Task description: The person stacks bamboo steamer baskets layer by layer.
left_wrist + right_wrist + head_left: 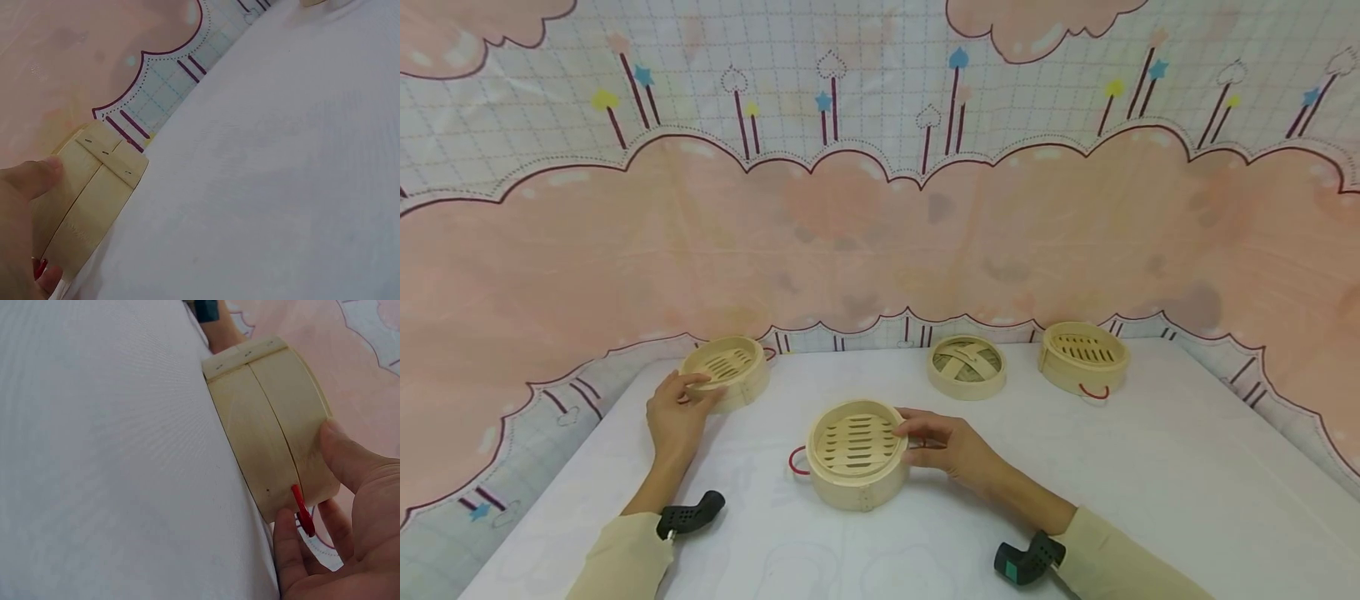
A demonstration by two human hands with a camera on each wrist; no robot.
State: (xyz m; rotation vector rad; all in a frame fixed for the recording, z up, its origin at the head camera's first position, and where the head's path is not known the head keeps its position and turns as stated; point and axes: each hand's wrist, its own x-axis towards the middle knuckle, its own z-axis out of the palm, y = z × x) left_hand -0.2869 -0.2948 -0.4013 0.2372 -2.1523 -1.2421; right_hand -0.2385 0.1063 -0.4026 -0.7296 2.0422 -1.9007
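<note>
currently, at the middle of a white-covered desk (760, 550), stands a bamboo steamer (857, 443), slatted face up. counting from it, the right hand (955, 450) pinches its wall at 3 o'clock, thumb and fingers bent. at 10 o'clock, the left hand (679, 417) grips the left steamer (728, 365) by its 8 o'clock side. each grip is one-sided, so lifting could tip or twist a steamer loose. the red handle (798, 461) at 9 o'clock might catch on something passing, and another red loop (303, 511) beside the right fingers could snag them. a woven lid (967, 367) lies towards 2 o'clock; a careless push that way could knock it. farther out, past 2 o'clock, is the right steamer (1084, 354), with the lid just beside the straight path to it. a cloud-patterned backdrop (850, 242) closes off 12 o'clock.
</note>
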